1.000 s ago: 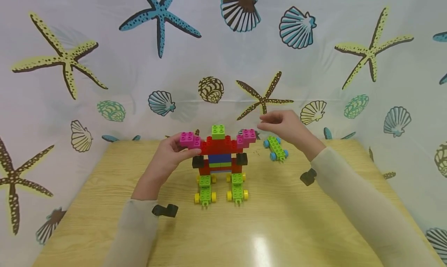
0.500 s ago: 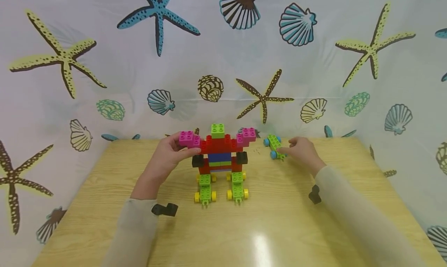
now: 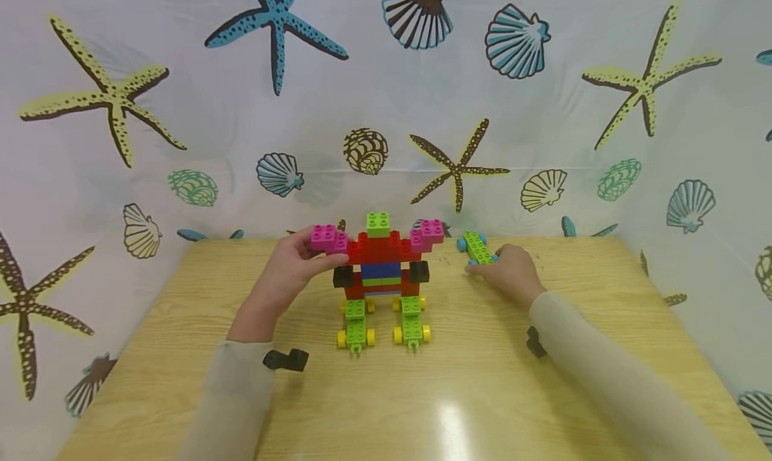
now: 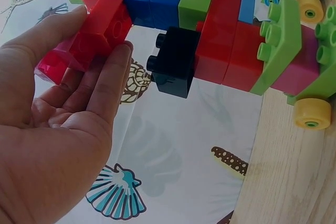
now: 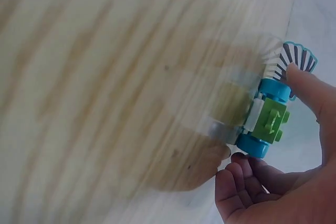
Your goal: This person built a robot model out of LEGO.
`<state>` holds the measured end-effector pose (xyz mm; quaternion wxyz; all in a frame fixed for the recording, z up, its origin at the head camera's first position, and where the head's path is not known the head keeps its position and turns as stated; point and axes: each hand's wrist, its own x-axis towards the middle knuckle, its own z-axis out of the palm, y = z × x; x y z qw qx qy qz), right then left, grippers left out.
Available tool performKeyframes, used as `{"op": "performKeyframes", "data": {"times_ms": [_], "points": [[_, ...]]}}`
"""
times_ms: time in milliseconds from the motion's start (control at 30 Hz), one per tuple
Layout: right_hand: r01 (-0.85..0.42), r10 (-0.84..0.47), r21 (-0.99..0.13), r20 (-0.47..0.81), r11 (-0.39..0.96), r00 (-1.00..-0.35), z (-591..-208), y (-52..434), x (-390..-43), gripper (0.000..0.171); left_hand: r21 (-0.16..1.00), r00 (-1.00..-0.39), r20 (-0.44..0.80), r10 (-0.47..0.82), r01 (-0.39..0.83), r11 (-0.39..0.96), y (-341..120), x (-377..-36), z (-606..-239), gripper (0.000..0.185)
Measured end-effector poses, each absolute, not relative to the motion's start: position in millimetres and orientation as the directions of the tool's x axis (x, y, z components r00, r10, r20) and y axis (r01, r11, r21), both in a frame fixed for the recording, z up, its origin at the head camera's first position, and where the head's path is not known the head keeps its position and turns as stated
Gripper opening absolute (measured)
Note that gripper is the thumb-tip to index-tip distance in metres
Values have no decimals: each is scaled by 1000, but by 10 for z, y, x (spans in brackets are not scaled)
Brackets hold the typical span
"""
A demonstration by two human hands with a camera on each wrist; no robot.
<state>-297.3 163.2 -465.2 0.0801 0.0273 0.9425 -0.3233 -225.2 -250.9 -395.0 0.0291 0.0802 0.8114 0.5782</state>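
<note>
A figure built of toy bricks [image 3: 380,250] stands on the table, red in the body with pink arms, a lime green top brick and black side bricks. Its two green feet [image 3: 356,327] have yellow wheels. My left hand [image 3: 288,268] holds the pink and red arm at the figure's left, thumb on one side and fingers on the other, as the left wrist view shows. At the back right lies a green toy car base [image 3: 476,245] with blue wheels. My right hand [image 3: 511,275] pinches its near end, thumb and fingers at opposite wheels [image 5: 274,88].
The wooden table [image 3: 386,407] ends at the back against a hanging cloth [image 3: 326,112] printed with starfish and shells. The cloth also closes off both sides. Between figure and car base lies a strip of bare wood.
My right hand has come down from above the table to the green car base and closed on its near end. The left hand keeps its hold on the brick figure.
</note>
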Motion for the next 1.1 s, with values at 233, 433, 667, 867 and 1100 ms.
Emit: {"op": "performKeyframes", "data": {"times_ms": [233,433,667,867,1100], "points": [[70,-1,-590,-118,804,-993,-5078,1776,-3370,95,947,-984,52,173,103,304,-2510,-2264,-3957,55],[109,45,-608,-120,786,-992,-5000,1775,-3313,90,947,-984,50,173,102,306,-2507,-2264,-3947,56],[83,46,-658,-74,748,-996,-4668,1708,-2978,65,945,-985,49,166,99,311,-2508,-2263,-3945,54],[47,8,-663,-63,747,-998,-4569,1773,-2908,63,944,-986,41,159,91,318,-2507,-2253,-3942,55],[34,-28,-651,-85,758,-996,-4387,1830,-2877,81,940,-987,35,157,86,330,-2500,-2243,-3925,56]]}}
